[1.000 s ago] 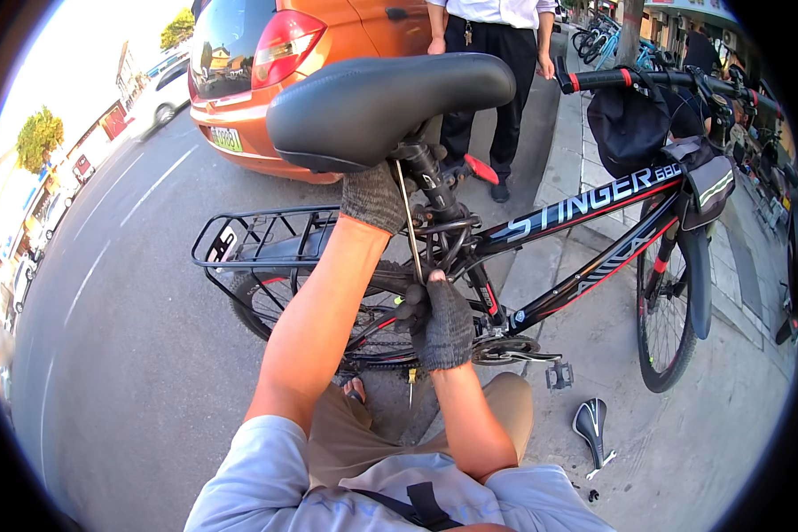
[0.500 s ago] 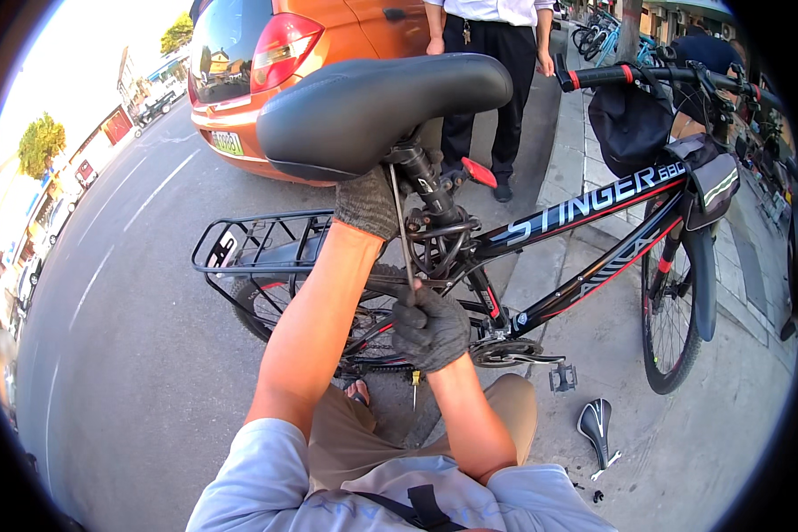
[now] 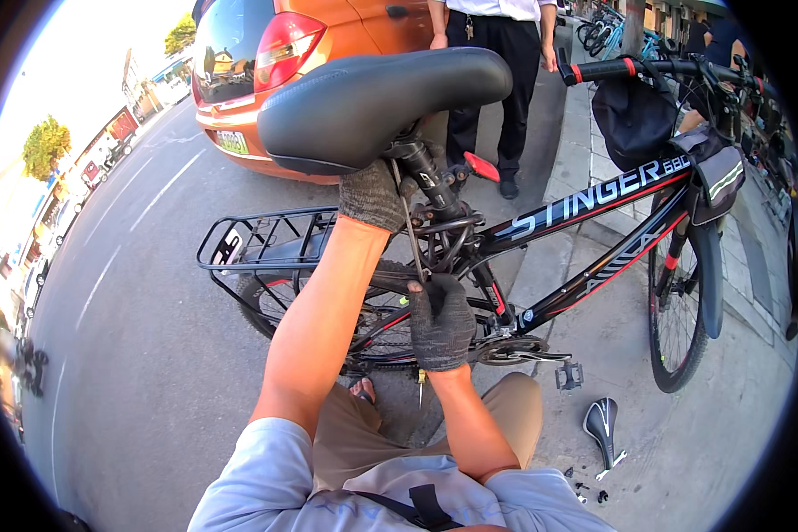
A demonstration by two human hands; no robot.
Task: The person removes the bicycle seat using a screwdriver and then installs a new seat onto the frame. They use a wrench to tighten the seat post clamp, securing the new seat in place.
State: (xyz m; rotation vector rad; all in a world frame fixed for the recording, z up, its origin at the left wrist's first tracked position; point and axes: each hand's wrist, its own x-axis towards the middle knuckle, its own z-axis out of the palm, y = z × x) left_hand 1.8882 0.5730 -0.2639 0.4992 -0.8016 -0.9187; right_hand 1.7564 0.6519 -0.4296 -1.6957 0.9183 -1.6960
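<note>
A big black saddle [image 3: 386,106] sits on the seat post [image 3: 427,177] of a black bicycle [image 3: 585,222]. My left hand [image 3: 372,197], in a dark knit glove, reaches up under the saddle; its fingers are hidden there. A long thin metal tool [image 3: 410,226] slants down from beneath the saddle beside the post, and its upper end is out of sight. Closed around its lower end is my gloved right hand [image 3: 442,324], thumb pointing up. Behind my hands runs the black rear rack [image 3: 266,239].
A small black-and-white saddle [image 3: 600,426] lies on the ground with a wrench [image 3: 614,465] and small parts near it. An orange car [image 3: 328,44] stands behind the bicycle. A person in dark trousers [image 3: 488,97] stands beyond it. A yellow-handled screwdriver [image 3: 421,383] shows below my right hand.
My right hand has shifted slightly right and turned, its thumb now up along the tool's lower end. My left hand stays under the saddle. The whole view has shifted a little.
</note>
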